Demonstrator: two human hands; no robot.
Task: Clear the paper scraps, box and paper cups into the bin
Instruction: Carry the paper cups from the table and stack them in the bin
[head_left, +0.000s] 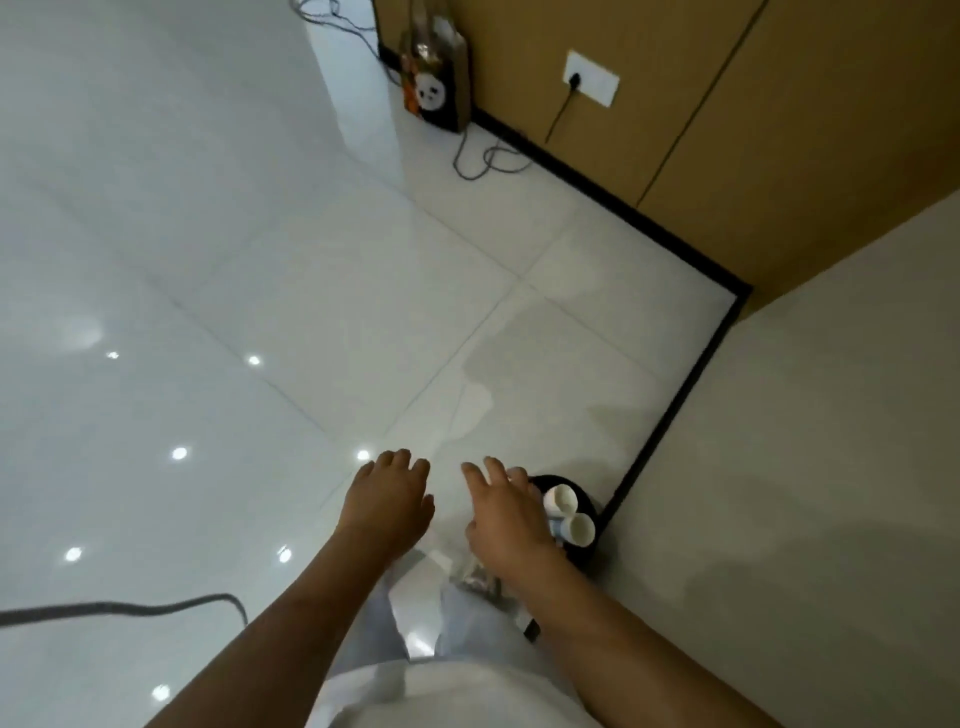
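Low in the frame's right half, two paper cups (571, 514) lie in the black bin (589, 499). Both hands, the left hand (387, 506) and right hand (506, 522), are released and empty. Best to check the floor for leftover scraps before walking off.

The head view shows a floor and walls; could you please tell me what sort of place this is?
Probably a room in an office or home: glossy pale floor tiles, brown panelled wall with a white socket, and a black round bin in the corner holding white paper cups.
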